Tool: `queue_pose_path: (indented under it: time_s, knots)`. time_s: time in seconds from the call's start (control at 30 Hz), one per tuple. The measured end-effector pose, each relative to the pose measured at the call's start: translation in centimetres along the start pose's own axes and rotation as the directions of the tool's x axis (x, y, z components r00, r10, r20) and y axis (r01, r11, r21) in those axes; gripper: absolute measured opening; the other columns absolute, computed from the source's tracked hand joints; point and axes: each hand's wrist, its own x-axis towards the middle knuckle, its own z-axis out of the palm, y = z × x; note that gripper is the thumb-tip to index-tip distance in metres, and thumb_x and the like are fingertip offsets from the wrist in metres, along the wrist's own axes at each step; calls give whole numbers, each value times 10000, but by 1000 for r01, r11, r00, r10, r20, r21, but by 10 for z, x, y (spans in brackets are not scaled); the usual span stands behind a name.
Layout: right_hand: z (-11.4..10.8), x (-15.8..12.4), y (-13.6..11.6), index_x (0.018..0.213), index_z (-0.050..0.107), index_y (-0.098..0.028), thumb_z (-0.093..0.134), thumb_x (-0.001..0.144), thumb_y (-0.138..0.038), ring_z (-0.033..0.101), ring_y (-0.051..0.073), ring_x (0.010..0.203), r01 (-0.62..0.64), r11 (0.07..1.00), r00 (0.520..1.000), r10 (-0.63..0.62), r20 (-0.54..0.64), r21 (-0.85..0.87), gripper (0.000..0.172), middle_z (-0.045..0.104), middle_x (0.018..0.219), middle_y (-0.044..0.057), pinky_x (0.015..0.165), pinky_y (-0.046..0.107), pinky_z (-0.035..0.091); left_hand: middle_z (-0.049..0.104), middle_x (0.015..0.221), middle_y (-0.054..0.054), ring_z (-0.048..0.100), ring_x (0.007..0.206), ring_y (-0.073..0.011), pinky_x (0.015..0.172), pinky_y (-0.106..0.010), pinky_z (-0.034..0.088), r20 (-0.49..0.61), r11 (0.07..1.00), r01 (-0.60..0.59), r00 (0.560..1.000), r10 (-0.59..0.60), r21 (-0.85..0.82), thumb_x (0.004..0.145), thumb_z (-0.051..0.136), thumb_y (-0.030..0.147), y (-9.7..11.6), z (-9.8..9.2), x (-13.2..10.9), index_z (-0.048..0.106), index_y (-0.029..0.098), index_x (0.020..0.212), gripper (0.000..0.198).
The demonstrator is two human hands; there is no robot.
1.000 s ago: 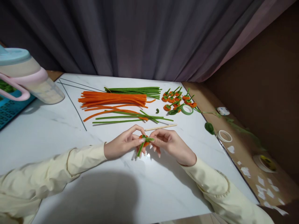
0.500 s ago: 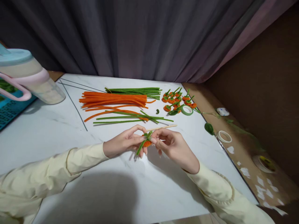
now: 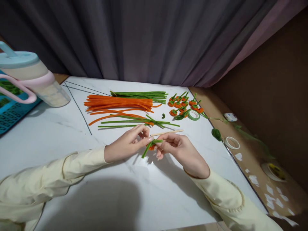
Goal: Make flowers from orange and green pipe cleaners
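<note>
A small orange pipe-cleaner pumpkin (image 3: 151,147) with green pipe-cleaner ends (image 3: 145,152) on top is between my hands, just over the table. My right hand (image 3: 179,147) pinches its right side with thumb and index finger, the other fingers bent beneath. From the left, the thumb of my left hand (image 3: 131,141) presses at the green part, its index finger curled and the rest partly hidden. One green end slants down toward me; another points right to my right fingers. Behind the hands lies a thin wooden stick (image 3: 167,132).
Orange pipe cleaners (image 3: 117,103) and green pipe cleaners (image 3: 141,95) lie bundled behind. Several finished pumpkins (image 3: 178,103) stand by a green tape roll (image 3: 193,115). A white tape roll (image 3: 232,143) and paper scraps (image 3: 270,199) lie right. A lidded tumbler (image 3: 43,80) stands left.
My left index finger has lifted and curled back from the pumpkin. The pumpkin has turned, one green end now pointing right toward my right fingers. The view has shifted slightly.
</note>
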Motion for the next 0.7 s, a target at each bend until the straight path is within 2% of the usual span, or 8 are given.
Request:
queue_pose_path:
  time_s: [0.07,0.17,0.23,0.33,0.47,0.7]
  knots:
    - [1,0,2,788,602,-124,706,713,-370,608,126,547,19,1000,1000,-18,-3,13,278,636,609,17,584,263,522,481,802,14,503,644,-95,544,-208,451,22,992,63,998,-61,-108,857,519,397,2,0,1,397,195,860,236]
    - [0,1,5,800,597,-133,702,716,-369,620,123,563,53,998,999,-52,-11,17,271,644,628,13,591,251,526,559,834,-30,590,716,-154,539,-253,493,248,867,268,953,-174,-421,897,434,431,1,2,2,353,216,986,247]
    - [-1,2,7,790,592,-136,696,722,-388,610,115,545,64,998,998,-64,-12,0,281,632,617,6,572,238,522,597,853,-71,618,738,-179,490,-227,487,362,783,355,915,-179,-510,898,447,410,-2,5,3,381,199,1027,256]
    - [-5,5,9,776,584,-130,687,727,-428,586,107,520,37,998,999,-35,37,-41,320,613,622,9,534,234,516,603,793,-62,615,647,-148,450,-196,486,323,774,348,926,-195,-529,877,509,362,-6,9,3,457,157,993,241]
    - [-9,7,12,786,571,-127,672,736,-461,557,95,494,0,995,992,12,123,-95,352,609,670,22,489,228,502,560,678,-5,576,530,-111,472,-242,531,252,810,329,940,-230,-486,862,529,380,-9,12,2,482,151,961,254]
    - [-6,8,17,760,563,-143,635,773,-435,532,104,492,72,991,993,-61,105,-109,301,555,597,-5,457,229,492,572,645,6,591,529,-127,493,-271,543,191,840,291,955,-226,-458,854,531,393,-9,15,1,466,182,977,253]
